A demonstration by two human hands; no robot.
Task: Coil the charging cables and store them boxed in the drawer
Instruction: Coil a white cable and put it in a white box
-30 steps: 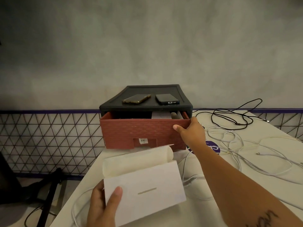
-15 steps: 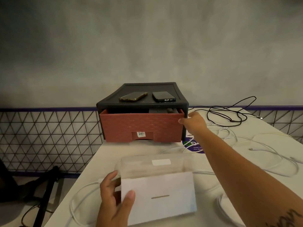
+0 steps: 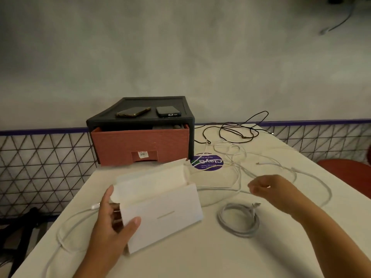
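Observation:
A white cardboard box [image 3: 160, 215] lies on the table with its lid flap [image 3: 152, 177] standing open. My left hand [image 3: 112, 223] grips the box's left end, thumb on the front face. My right hand [image 3: 269, 189] hovers right of the box above loose white cables [image 3: 239, 173], fingers loosely curled and holding nothing. A coiled grey-white cable [image 3: 222, 221] lies just below that hand. Behind the box, the red drawer [image 3: 140, 143] sits slightly out of its black cabinet [image 3: 140, 120]. A black cable [image 3: 244, 137] lies tangled at the back right.
Two phones [image 3: 133, 111] [image 3: 168, 111] lie on the cabinet top. A purple round sticker [image 3: 207, 163] marks the white table [image 3: 200, 257]. Another white cable [image 3: 60, 235] loops along the table's left edge. A red chair seat [image 3: 345, 169] stands at the right.
My right hand pushed the drawer most of the way in, let go and drew back over the cables. The box came down onto the table nearer the drawer.

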